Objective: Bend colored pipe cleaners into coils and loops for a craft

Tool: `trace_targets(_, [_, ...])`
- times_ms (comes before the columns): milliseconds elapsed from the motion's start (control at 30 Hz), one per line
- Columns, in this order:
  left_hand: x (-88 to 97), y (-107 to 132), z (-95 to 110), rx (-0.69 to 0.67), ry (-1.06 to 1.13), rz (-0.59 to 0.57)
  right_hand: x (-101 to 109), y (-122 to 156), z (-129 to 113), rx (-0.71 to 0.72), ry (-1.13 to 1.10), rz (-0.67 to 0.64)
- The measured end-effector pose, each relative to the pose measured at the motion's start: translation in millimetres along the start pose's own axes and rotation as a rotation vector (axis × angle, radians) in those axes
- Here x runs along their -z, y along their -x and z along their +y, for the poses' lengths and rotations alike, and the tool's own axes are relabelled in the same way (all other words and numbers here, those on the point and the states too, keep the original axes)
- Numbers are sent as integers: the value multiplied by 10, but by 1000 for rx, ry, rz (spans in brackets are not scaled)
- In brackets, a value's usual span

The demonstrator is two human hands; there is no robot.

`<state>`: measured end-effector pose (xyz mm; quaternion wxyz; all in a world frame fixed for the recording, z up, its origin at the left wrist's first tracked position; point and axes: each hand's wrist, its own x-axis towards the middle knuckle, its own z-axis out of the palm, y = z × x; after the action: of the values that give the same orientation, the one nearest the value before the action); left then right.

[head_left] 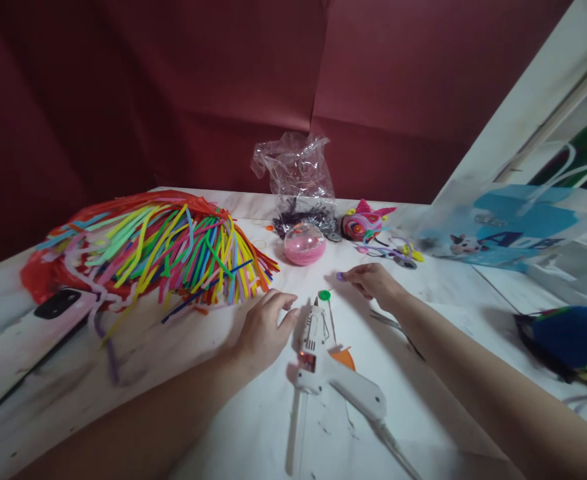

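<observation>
My right hand (373, 283) reaches over the white tabletop, thumb and finger closed on a small purple piece (341, 276). My left hand (268, 328) rests near the middle, fingers loosely curled, a gap between thumb and forefinger and nothing in them. Just right of it lies a white hot glue gun (315, 347), nozzle pointing away and a small light glowing on its body. A round green piece (324, 295) sits by the nozzle, with a thin stem below it. An orange piece (344, 358) shows partly behind the glue gun.
A red bag of colourful pipe cleaners (173, 240) spreads at left, beside a phone (28, 340). Behind my hands stand a clear ball with pink inside (305, 245), a plastic bag (301, 173) and a pink figure (363, 221). Scissors (391, 320) lie under my right forearm.
</observation>
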<state>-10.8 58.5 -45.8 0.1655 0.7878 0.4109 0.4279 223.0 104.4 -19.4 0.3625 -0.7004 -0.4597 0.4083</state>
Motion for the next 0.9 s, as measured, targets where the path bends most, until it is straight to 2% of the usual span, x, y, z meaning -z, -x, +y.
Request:
trace_targets(133, [-2,-3,-12,24,8,-10,-14,-216,17,-54,160,-31])
trace_targets(267, [-1,-13,-17,53,30,-15,23,-269,36,-55,264,-30])
trace_targets(500, [14,-31,-13,79,39,-15,272,-99,38,64,267,62])
trace_targets(600, [19,-39,-9,86,41,-9,313,23,75,139,243,67])
trace_targets(733, [30,-47,-5,87,47,0,171,119,152,190,272,-12])
trace_targets(900, [53,-45,9,88,47,0,-48,144,120,270,464,-131])
